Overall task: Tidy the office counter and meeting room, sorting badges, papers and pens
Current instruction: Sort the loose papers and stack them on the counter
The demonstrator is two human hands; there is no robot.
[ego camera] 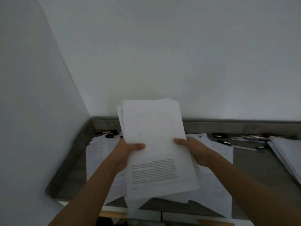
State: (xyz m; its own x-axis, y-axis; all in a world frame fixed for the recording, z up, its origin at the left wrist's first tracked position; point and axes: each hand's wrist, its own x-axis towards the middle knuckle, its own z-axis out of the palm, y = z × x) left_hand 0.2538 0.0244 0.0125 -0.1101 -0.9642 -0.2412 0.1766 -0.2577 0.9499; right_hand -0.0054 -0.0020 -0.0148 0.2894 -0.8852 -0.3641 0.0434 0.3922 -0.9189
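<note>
A thick stack of white papers (pixel 156 137), with printed text on the lower part of the top sheet, is raised above the grey counter (pixel 254 163). My left hand (pixel 128 150) grips its left edge, thumb on top. My right hand (pixel 193 150) grips its right edge, thumb on top. More loose papers (pixel 101 152) lie spread on the counter below. Dark pens (pixel 110 133) lie at the back left, and further pens (pixel 228 138) at the back right.
White walls close off the back and the left, forming a corner. Another pile of sheets (pixel 286 154) lies on the right of the counter. The counter's front edge runs along the bottom of the view.
</note>
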